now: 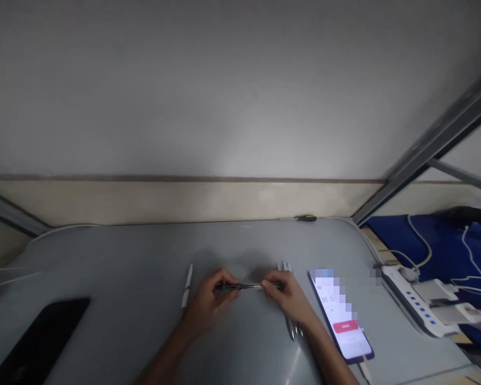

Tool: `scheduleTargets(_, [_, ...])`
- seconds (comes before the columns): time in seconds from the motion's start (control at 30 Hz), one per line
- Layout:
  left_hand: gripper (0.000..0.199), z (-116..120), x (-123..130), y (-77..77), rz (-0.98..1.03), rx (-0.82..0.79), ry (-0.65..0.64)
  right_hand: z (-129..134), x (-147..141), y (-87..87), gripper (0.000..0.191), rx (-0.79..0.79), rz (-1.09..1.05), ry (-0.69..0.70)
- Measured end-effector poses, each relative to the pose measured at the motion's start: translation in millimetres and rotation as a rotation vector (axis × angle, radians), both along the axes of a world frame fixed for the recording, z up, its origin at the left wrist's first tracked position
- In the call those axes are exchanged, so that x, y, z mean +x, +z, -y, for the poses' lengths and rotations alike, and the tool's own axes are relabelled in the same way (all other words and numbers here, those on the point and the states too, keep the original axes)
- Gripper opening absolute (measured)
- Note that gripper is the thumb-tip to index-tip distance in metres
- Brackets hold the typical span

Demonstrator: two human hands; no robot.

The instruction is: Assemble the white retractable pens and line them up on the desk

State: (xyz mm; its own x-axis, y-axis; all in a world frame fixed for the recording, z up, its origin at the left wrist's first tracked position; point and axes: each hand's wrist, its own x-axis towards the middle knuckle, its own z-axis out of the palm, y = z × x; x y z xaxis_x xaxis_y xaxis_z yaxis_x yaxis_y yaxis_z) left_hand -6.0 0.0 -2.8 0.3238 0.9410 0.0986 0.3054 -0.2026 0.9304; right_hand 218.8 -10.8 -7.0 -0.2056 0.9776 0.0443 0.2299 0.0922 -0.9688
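Observation:
Between my two hands a slim dark pen-like object (246, 286) with a lighter, silvery section is held level above the grey table. My left hand (214, 293) pinches its dark left end. The fingers of my right hand (282, 291) are closed on its right end. Several silvery pens (292, 327) lie beneath and beside my right hand, partly hidden by it. A white pen (187, 286) rests on the table just left of my left hand.
A lit phone (340, 315) with a cable lies right of my right arm, and a power strip (417, 302) with plugs stands farther right. A screwdriver (307, 218) lies by the wall. At lower left is a black flat object (42, 342). Metal posts flank the table.

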Motion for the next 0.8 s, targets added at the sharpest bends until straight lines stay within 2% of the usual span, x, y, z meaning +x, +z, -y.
scheduleTargets(0.1, [0.020,-0.8,0.1,-1.4,-0.002,-0.021,-0.005,0.3,-0.4,1.9,0.024,0.007,-0.043,-0.011])
scheduleTargets(0.2, [0.022,-1.5,0.2,-2.5,-0.012,-0.014,-0.017,0.3,-0.7,3.8,0.018,-0.016,-0.027,0.045])
scheduleTargets(0.23, [0.023,-1.6,0.2,-2.4,-0.013,-0.012,-0.020,0.3,-0.7,4.0,0.022,-0.018,-0.009,0.054])
scheduleTargets(0.4, [0.024,-1.9,0.1,0.3,0.000,-0.039,-0.006,0.9,-0.5,2.9,0.023,0.001,-0.019,0.004])
scheduleTargets(0.7, [0.022,-2.1,-0.5,-3.8,0.015,-0.053,-0.008,1.0,-1.5,5.1,0.015,0.005,0.031,0.029])
scheduleTargets(0.77, [0.021,-2.1,-0.5,-2.7,0.005,-0.054,-0.012,0.9,-2.0,5.8,0.029,0.001,0.072,0.043])
scheduleTargets(0.8, [0.021,-2.2,-0.6,-2.2,0.004,-0.051,-0.015,0.9,-2.2,6.0,0.031,0.004,0.077,0.036])
